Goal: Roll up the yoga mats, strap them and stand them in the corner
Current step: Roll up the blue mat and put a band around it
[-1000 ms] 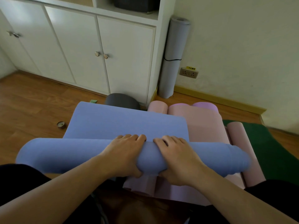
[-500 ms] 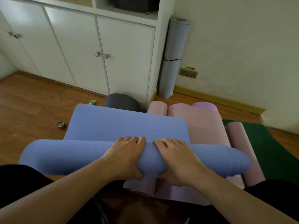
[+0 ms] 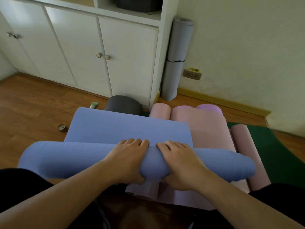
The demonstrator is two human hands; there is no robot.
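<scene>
Wooden plank floor (image 3: 29, 104), white cabinets (image 3: 85, 52) behind; both hands, left (image 3: 127, 161) and right (image 3: 179, 164), grasp half-rolled blue foam yoga mat (image 3: 125, 128).

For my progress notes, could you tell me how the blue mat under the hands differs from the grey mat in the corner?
The blue mat lies on the floor; the grey mat stands upright beside the cabinet. The blue mat is only partly rolled, a flat stretch remaining; the grey mat is fully rolled. The grey mat has a dark strap around it; the blue mat shows none, gripped instead by the left hand and right hand. Both are yoga mats.
</scene>
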